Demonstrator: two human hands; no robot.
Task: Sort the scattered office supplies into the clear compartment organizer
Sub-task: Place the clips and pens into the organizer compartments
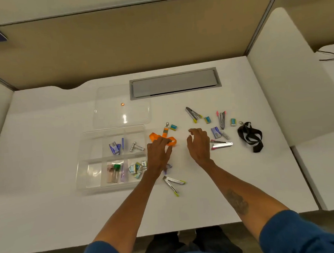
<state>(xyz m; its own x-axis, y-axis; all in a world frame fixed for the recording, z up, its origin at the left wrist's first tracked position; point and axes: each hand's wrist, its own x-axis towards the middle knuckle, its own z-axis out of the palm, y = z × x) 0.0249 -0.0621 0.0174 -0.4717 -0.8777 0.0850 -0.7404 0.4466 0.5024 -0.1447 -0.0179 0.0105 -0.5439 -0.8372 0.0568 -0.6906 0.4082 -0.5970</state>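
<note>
Because the orange lanyard (154,137) was a soft, limp strap bunched into loose loops, it would likely weigh almost nothing and sag or unravel if lifted by one end. It lay on the table (45,133) just right of the clear organizer (115,188), with its metal clip (167,124) pointing to the far side. The left hand (159,156) rested on the bunch, its fingers fairly straight across the loops, pressing rather than curling round them. The right hand (199,146) hovered just to the right, fingers loosely bent and holding nothing.

The surest hold would probably be on the gathered middle, pinching several loops together so the strap came up as one bundle. The clip was the only stiff part. It would give a firm grip, but the strap would then dangle and might drag over the blue eraser (173,127) beside it. Fabric of this kind should not slip much and could be squeezed without harm. It might spring open inside a compartment, so folding it tight first looked wise.

A black lanyard (250,136) lay well to the right and would likely handle the same way.
</note>
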